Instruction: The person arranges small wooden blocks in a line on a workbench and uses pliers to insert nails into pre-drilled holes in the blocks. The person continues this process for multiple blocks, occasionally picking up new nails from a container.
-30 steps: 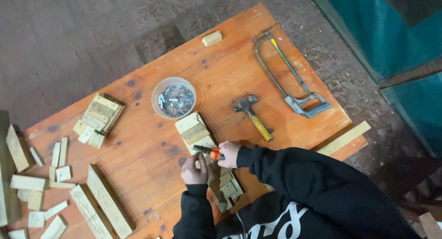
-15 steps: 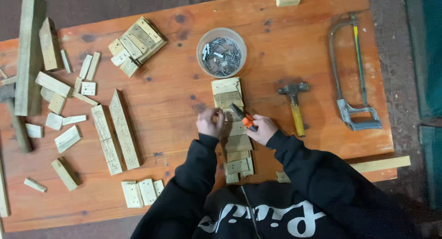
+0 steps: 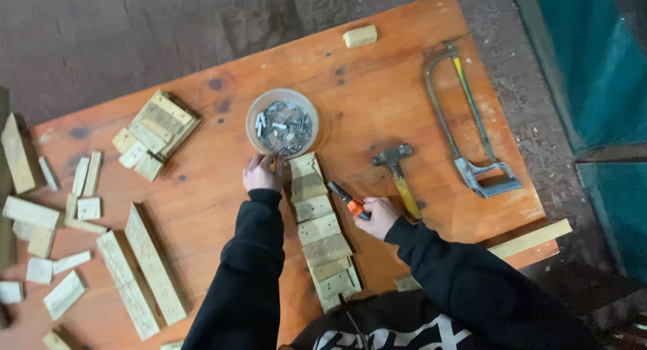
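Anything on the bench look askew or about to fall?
Yes: a long wood strip by the right hand juts past the table edge, largely unsupported. A small block sits near the far edge. The bowl of metal bits is upright, nothing spilled.

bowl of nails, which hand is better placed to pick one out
Left. The left hand rests at the rim of the bowl of nails with nothing in it, while the right hand holds orange-handled pliers farther away.

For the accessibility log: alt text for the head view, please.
Over an orange wooden table, the left hand touches a clear round bowl of metal nails while the right hand holds orange-handled pliers beside a row of pale wooden blocks; a hammer and hacksaw lie to the right.
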